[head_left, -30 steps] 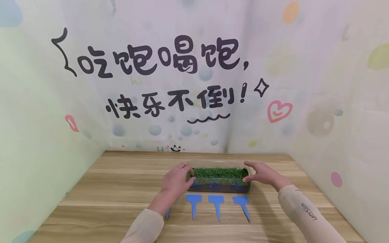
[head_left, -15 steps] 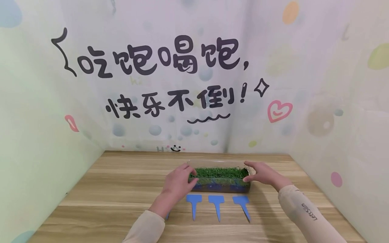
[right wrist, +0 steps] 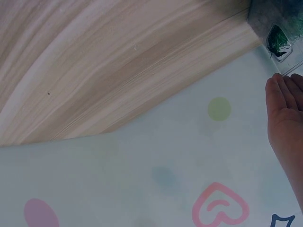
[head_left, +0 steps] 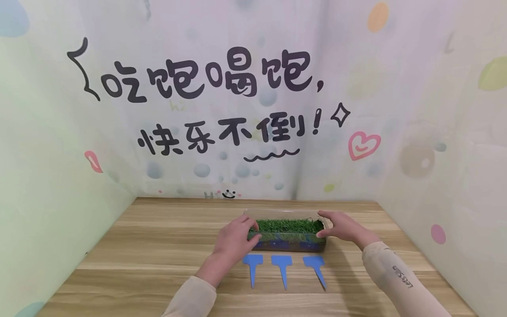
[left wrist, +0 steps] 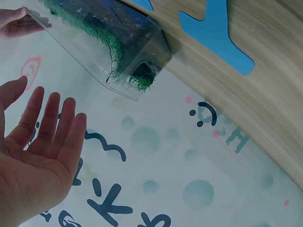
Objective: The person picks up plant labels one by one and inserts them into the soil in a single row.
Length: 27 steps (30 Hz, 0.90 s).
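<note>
A clear plastic box [head_left: 285,242] lined with green artificial grass [head_left: 291,226] stands on the table, with blue patches along its front wall. My right hand [head_left: 346,226] holds the box's right end, thumb toward the front and fingers toward the back; in the right wrist view the fingertips meet its rim. My left hand [head_left: 233,237] hovers by the left end. In the left wrist view its fingers [left wrist: 49,113] are extended and apart from the box. Blue T-shaped plant labels lie before the box: a left one [head_left: 252,269], a middle one [head_left: 283,270] and a right one [head_left: 315,269].
The wood-grain table [head_left: 150,255] reaches back to a printed curtain [head_left: 237,176] with black lettering. Side curtains [head_left: 447,185] border the table on the left and right.
My left hand has shifted slightly right over the box's left end. A further label, earlier partly showing beside the left forearm, is now hidden. The right hand has stayed in place.
</note>
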Motion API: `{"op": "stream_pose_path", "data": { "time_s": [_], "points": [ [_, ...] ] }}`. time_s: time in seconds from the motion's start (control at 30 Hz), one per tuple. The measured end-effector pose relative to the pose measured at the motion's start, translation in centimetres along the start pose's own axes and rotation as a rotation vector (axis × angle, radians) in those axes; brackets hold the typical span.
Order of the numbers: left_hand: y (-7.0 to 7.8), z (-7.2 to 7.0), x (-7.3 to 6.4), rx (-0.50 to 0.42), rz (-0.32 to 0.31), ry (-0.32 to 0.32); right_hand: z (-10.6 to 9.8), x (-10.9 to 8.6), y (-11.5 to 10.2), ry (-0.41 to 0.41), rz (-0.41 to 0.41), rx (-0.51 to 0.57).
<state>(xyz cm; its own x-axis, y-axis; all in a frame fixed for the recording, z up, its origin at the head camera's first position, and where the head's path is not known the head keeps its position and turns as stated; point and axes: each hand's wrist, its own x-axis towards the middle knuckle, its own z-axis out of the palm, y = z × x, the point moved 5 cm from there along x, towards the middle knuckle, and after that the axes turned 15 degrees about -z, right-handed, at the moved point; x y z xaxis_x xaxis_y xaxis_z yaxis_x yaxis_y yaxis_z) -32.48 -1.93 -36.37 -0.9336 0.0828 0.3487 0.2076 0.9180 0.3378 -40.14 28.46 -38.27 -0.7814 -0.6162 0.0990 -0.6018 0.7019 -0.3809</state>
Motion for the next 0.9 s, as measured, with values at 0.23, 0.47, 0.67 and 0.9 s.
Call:
{"op": "stream_pose_path", "data": {
  "time_s": [0.23,0.47,0.67,0.9],
  "points": [
    [0.30,-0.03,-0.22,-0.017,0.008,-0.006,-0.14,-0.02,-0.35,-0.002,-0.009,-0.018],
    [0.49,0.23,-0.38,0.009,0.011,-0.020,-0.12,-0.04,-0.43,-0.004,-0.002,-0.013],
    [0.66,0.37,-0.53,0.019,0.009,-0.028,-0.15,-0.02,-0.56,-0.003,-0.003,-0.019],
    [0.96,0.77,-0.72,0.050,0.025,-0.042,-0.12,-0.16,-0.45,-0.001,0.000,-0.025]
  ]
}}
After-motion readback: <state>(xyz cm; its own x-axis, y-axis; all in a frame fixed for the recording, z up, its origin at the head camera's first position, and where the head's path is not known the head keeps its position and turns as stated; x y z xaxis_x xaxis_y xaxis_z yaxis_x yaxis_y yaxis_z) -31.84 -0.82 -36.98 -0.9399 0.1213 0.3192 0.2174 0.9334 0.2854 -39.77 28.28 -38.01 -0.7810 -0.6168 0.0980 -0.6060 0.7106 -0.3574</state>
